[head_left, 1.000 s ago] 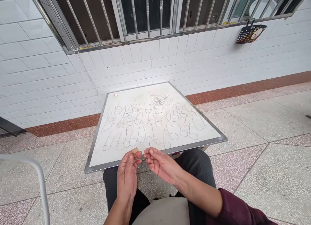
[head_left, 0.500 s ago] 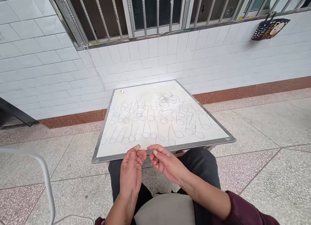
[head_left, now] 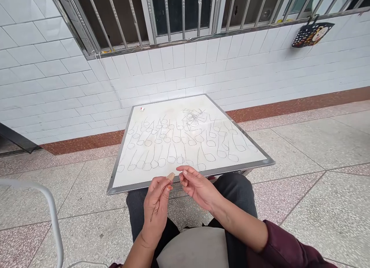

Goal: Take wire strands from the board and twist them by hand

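My left hand [head_left: 157, 198] is closed around several thin dark wires [head_left: 155, 208], which lie across its palm. A tan wrap or small piece [head_left: 171, 177] shows at its fingertips. My right hand [head_left: 198, 187] is just to the right, its thumb and index finger pinched near the table's front edge; what they hold, if anything, is too small to make out. On the white table [head_left: 173, 103] lie rows of thin wire loops with long tails [head_left: 209, 157]. Behind them is a tangled heap of thin wires [head_left: 194, 117].
A small white and red item [head_left: 142, 109] lies at the table's back left corner. A curved grey metal tube [head_left: 53, 214] stands at the left. Behind the table is a tiled wall [head_left: 173, 75] with a barred window and a hanging bag [head_left: 313, 34].
My left hand has turned and closed more, so the wires across it now show. The tan piece has moved right, closer to my right hand. The whole view has shifted slightly.
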Motion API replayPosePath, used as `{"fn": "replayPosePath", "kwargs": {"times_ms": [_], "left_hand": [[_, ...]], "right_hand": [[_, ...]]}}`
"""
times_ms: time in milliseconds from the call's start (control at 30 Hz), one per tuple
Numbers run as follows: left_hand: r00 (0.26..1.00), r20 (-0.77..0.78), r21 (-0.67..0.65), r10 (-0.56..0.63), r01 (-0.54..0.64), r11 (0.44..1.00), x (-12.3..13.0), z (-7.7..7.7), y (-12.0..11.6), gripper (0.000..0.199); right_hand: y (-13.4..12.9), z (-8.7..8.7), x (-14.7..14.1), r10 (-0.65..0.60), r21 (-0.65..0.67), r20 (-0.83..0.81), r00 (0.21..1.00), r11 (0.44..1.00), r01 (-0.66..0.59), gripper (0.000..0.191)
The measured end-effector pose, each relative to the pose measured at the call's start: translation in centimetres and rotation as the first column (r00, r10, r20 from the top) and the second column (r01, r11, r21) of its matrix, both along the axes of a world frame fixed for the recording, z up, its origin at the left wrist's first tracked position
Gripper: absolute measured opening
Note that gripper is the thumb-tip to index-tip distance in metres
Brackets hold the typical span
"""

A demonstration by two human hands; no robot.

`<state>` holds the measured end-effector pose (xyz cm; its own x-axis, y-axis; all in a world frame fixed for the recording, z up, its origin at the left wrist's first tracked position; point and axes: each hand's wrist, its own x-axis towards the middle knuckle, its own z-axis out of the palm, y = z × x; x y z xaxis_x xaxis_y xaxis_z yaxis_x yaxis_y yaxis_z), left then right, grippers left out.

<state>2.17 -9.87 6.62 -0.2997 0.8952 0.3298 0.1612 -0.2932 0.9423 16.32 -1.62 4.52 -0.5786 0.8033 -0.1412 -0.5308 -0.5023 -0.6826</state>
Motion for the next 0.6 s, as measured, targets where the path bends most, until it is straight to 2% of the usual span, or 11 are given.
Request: {"fn": "replayPosePath", "kwargs": {"times_ms": [67, 133, 200, 267, 333, 400, 500, 600], "left_hand": [[0.995, -0.088, 0.041, -0.044, 0.048, 0.998, -0.3, -0.6, 0.0, 0.028], [0.996, -0.065, 0.045, -0.063, 0.066, 0.997, -0.8, -1.7, 0.4, 0.028], [1.000, 0.006, 0.013, -0.028, 0.028, 1.000, -1.6, -2.9, 0.9, 0.024], [1.000, 0.012, -0.039, 0.021, -0.020, 0.999, -2.4, -3.6, 1.4, 0.021], [0.997, 0.009, -0.087, 0.083, -0.082, 0.993, -3.0, -3.5, 1.7, 0.027], [0.996, 0.033, -0.150, 0.084, -0.078, 0.986, -3.1, -2.7, 1.6, 0.035], [0.989, 0.082, -0.262, -0.121, 0.139, 0.955, -2.4, -1.4, 1.2, 0.046], [0.938, 0.164, -0.363, -0.306, 0.346, 0.865, -1.0, -0.8, 0.9, 0.044]], "right_hand": [[0.4, 0.4, 0.3, -0.046, 0.056, 0.008, 0.999, 0.997, 0.046, 0.029], [0.7, 0.6, 0.6, -0.078, 0.118, 0.012, 0.997, 0.990, 0.076, 0.027], [0.9, 0.8, 0.8, -0.099, 0.179, 0.017, 0.995, 0.979, 0.095, 0.026], [1.2, 0.6, 0.9, -0.118, 0.240, 0.033, 0.992, 0.965, 0.107, 0.025], [1.6, 0.4, 1.1, -0.119, 0.302, 0.069, 0.991, 0.949, 0.093, 0.025], [2.0, 0.3, 1.4, -0.111, 0.377, 0.139, 0.984, 0.925, 0.051, 0.025], [2.4, 0.5, 1.8, -0.110, 0.492, 0.269, 0.957, 0.870, -0.038, 0.026], [2.5, 1.0, 1.8, -0.121, 0.553, 0.364, 0.923, 0.826, -0.110, 0.024]]}}
